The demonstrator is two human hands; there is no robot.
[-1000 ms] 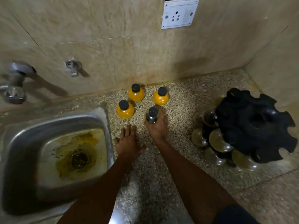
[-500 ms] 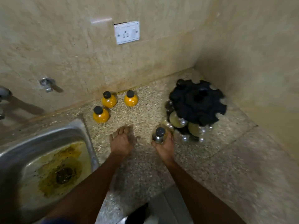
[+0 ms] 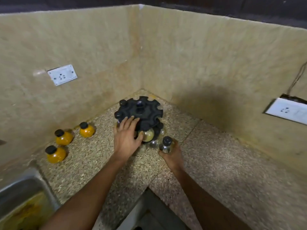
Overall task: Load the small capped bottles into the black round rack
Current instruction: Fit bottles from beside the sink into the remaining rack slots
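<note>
The black round rack [image 3: 146,112] stands in the counter's corner, with several capped bottles hanging in its notches, some pale and clear ones low at its front. My left hand [image 3: 127,136] lies on the rack's near left side with fingers spread and fairly straight. My right hand [image 3: 171,154] grips a small clear bottle with a black cap [image 3: 166,143] just right of the rack's front. Three yellow-filled bottles with black caps [image 3: 64,137] [image 3: 87,129] [image 3: 55,154] stand on the counter to the left.
A steel sink [image 3: 25,193] sits at the lower left. Tiled walls meet behind the rack, with a white socket [image 3: 62,77] on the left wall and another [image 3: 287,111] on the right. The speckled counter [image 3: 224,171] extends right; its inner edge drops off at the bottom centre.
My left hand rose from the counter and reached onto the rack. My right hand carried the clear bottle right, up to the rack's front. The view swung right toward the corner.
</note>
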